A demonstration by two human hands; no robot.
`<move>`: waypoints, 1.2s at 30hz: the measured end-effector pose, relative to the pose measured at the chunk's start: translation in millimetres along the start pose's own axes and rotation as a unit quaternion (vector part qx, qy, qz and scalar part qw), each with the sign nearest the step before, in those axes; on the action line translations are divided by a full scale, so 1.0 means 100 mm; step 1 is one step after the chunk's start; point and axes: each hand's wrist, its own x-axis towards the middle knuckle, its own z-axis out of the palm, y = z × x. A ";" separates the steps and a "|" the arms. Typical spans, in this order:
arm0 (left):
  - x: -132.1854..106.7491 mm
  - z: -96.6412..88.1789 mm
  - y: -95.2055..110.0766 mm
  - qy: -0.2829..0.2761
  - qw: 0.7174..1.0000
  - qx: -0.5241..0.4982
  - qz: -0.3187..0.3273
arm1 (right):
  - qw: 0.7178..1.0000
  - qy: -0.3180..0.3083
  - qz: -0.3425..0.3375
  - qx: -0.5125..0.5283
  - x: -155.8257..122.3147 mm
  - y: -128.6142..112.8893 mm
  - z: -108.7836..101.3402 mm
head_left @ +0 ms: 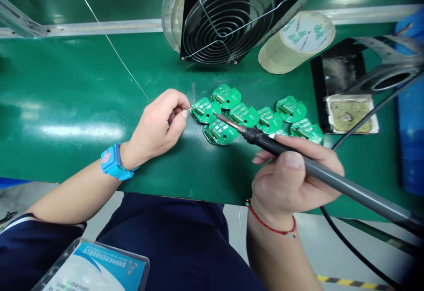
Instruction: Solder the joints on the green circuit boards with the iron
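My left hand (164,121) pinches a thin solder wire (123,62), whose short end reaches the left edge of a green circuit board (201,111). The rest of the wire runs from behind this hand up to the top left. In my right hand (291,171) is a soldering iron (265,142), held like a pen. Its tip points left and lies at the right part of that same board; whether it touches cannot be made out. Around it lie several like boards, among them one just below (222,133) and one above (226,96).
A fan with a wire guard (220,35) stands behind the boards. To its right are a roll of clear tape (294,43) and an iron stand with a yellowish sponge (351,115). The iron's black cable (364,119) crosses the right side. A blue bin (410,119) borders the bench.
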 end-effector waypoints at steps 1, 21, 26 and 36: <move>0.00 -0.01 0.00 -0.005 1.000 -0.005 0.001 | 1.000 0.008 0.005 0.004 0.01 0.00 -0.01; -0.11 0.08 0.15 -0.040 0.991 0.071 0.109 | 0.995 0.061 -0.047 0.056 0.04 0.11 -0.23; -0.11 0.10 0.16 -0.045 0.989 0.084 0.115 | 0.997 0.056 -0.037 0.045 0.03 0.09 -0.24; -0.10 0.13 0.17 -0.058 0.986 0.101 0.117 | 0.998 0.049 -0.014 0.044 0.02 0.09 -0.23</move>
